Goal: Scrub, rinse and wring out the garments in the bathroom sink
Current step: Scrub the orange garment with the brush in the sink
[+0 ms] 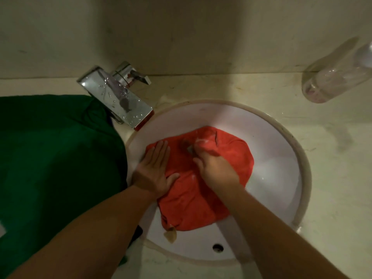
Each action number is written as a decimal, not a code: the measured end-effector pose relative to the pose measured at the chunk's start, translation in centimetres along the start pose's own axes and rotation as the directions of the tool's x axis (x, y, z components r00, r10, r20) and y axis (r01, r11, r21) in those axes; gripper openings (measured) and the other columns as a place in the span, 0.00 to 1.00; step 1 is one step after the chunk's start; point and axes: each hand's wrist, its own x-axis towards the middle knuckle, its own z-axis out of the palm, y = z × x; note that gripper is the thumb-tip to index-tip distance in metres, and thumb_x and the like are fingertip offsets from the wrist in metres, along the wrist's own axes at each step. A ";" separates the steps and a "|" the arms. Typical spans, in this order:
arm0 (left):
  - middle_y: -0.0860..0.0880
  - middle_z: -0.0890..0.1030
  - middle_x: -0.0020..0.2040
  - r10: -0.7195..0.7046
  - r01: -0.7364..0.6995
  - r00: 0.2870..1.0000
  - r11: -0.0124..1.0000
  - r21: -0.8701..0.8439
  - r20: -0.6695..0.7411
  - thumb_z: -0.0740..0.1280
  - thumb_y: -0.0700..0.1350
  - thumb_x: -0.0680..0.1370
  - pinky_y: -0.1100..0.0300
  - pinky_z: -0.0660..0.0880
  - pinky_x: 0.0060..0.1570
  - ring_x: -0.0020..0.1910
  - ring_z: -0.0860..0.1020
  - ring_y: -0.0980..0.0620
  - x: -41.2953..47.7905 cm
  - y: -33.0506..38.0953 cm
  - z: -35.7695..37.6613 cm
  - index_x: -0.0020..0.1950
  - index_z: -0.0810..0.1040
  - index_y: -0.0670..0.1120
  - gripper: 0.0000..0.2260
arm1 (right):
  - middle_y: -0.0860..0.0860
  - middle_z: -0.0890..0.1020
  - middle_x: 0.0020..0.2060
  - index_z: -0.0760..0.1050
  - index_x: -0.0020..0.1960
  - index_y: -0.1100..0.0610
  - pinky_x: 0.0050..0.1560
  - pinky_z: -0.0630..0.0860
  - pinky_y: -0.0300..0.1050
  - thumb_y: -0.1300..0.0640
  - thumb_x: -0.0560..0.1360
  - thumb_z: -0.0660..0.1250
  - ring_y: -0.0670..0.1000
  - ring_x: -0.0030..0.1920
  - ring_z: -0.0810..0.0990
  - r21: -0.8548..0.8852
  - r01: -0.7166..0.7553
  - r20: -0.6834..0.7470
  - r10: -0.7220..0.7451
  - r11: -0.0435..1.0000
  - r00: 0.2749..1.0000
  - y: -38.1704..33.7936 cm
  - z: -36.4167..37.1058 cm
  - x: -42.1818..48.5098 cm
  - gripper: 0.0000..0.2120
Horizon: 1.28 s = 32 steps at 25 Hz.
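Two hands in the sink, both on the same red garment. The sink is a round white basin sunk into a pale stone counter, and the red garment is the only thing in it, spread across the bottom and up the near-left wall. A small tan tag pokes out at its near edge, just above the overflow hole.

The left hand lies flat with its fingers straight, pressing the left edge of the cloth against the basin. The right hand is just beside it, not touching it, with its fingers curled round a bunched-up fold of the red fabric. There's a bit of white foam on the cloth by those fingers.

The chrome faucet juts out over the far-left rim with droplets on top. A big dark green cloth is heaped on the counter to the left, right up against the sink edge. At the far right by the wall there's a clear bottle. It's see-through and blurry, so I can't tell if there's any liquid in it.
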 end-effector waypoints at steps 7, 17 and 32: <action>0.39 0.60 0.80 -0.024 0.026 0.992 1.000 -0.010 0.125 0.53 0.66 0.81 0.45 0.58 0.78 0.80 0.58 0.42 0.2 0.6 0.2 0.80 0.61 0.37 0.39 | 0.60 0.83 0.60 0.63 0.77 0.37 0.60 0.78 0.55 0.41 0.83 0.58 0.64 0.58 0.82 0.039 -0.057 -0.064 0.059 0.998 0.996 0.4 -0.5 0.4 0.22; 0.41 0.53 0.82 -0.030 0.033 0.973 0.999 -0.011 0.230 0.44 0.69 0.81 0.46 0.55 0.79 0.82 0.52 0.45 0.4 0.7 -0.1 0.82 0.54 0.40 0.40 | 0.58 0.84 0.59 0.65 0.75 0.36 0.61 0.78 0.55 0.40 0.82 0.56 0.61 0.59 0.82 0.053 -0.086 -0.046 0.089 0.995 0.995 1.1 -0.8 1.1 0.22; 0.42 0.57 0.82 -0.025 0.028 0.976 1.000 -0.012 0.215 0.48 0.68 0.81 0.45 0.57 0.78 0.81 0.54 0.45 0.7 1.0 -0.2 0.82 0.56 0.41 0.39 | 0.58 0.83 0.62 0.68 0.75 0.38 0.64 0.77 0.52 0.40 0.80 0.61 0.61 0.62 0.81 0.213 -0.127 -0.058 0.142 0.969 0.988 1.8 0.7 1.8 0.23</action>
